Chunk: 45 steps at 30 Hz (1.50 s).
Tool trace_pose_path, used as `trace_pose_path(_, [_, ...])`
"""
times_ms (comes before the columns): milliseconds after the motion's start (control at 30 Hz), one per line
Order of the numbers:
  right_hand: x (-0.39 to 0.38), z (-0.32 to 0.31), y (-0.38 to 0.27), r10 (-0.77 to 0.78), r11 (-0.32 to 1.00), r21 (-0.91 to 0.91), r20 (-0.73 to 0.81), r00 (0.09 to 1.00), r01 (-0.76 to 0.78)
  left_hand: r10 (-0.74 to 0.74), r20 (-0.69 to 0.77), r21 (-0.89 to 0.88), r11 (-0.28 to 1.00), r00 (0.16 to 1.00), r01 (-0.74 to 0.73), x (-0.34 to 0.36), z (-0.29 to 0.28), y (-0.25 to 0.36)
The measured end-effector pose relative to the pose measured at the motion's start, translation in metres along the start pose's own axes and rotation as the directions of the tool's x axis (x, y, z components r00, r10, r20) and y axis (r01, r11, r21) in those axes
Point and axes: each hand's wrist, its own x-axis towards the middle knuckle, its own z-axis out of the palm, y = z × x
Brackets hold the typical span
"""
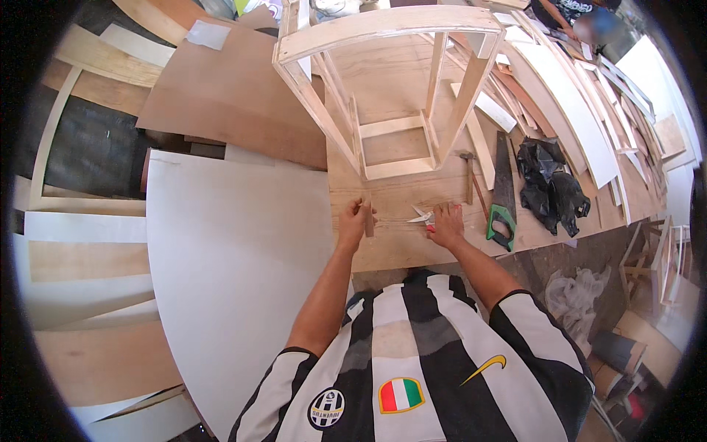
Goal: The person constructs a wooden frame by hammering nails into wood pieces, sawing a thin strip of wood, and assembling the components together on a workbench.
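My left hand (356,219) grips a narrow brown strip (369,221), which looks like thin wood, near the middle of the plywood worktop (390,251). To its right, my right hand (446,221) is closed on red-handled scissors (421,216), whose blades point left toward the strip. Just beyond both hands stands a pale wooden frame (390,19), with a rectangular base and uprights. A hammer (469,180) and a green-handled saw (501,225) lie to the right of my right hand.
A large white panel (236,287) and a brown board (236,88) fill the left side. Black plastic bags (545,191) and long wood strips (560,96) lie at right. Small wooden frames (659,258) stand lower right. Another person (552,15) is at the far upper right.
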Motion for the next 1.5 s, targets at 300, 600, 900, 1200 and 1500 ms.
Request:
trace_pose_path(300, [0.059,-0.120,-0.053,-0.116,0.633,0.774,0.095,0.989,0.000,0.180,0.013,-0.172,0.969,0.984,-0.175,0.011,0.027,0.058])
trace_pose_path(600, [0.040,-0.251,-0.094,-0.282,0.603,0.524,-0.565,0.776,0.601,0.401,-0.031,-0.145,0.905,0.916,-0.401,-0.007,0.035,0.171])
trace_pose_path(900, [0.055,-0.394,-0.137,-0.384,0.652,0.024,-0.851,0.358,0.758,0.825,-0.006,0.006,0.565,0.565,-0.825,-0.025,-0.019,0.317])
trace_pose_path(1200, [0.141,-0.485,-0.179,-0.258,0.851,-0.043,-0.903,0.345,0.524,0.788,0.035,0.053,0.613,0.615,-0.788,0.096,-0.031,0.400])
trace_pose_path(1500, [0.168,-0.493,-0.194,-0.132,0.925,0.077,-0.853,0.505,0.371,0.760,0.037,-0.067,0.650,0.649,-0.757,0.133,-0.017,0.391])
